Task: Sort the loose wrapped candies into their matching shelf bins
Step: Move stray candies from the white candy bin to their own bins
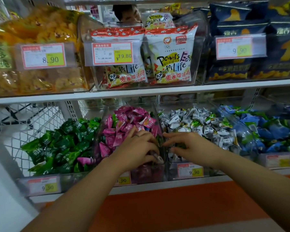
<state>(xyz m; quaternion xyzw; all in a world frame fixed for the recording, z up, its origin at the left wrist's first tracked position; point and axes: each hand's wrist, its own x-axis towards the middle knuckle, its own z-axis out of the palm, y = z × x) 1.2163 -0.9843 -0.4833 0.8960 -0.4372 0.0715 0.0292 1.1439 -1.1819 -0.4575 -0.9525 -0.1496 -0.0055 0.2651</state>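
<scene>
Four clear bins stand wall to wall on the lower shelf [157, 187], with the upper shelf's edge [141, 95] low above them and only a narrow gap to reach through. A person's left hand [137, 146] digs, fingers curled, into the pink candies [124, 123] beside the divider; the right hand [189, 144] hooks over stray green candies [180, 145] in the white-candy bin [172, 173]. Whether either hand grips a wrapper cannot be told

shelving: white metal shelf [174, 88] | left: white wire mesh [28, 119] | below: orange band [157, 201] | light: even, indoor
</scene>
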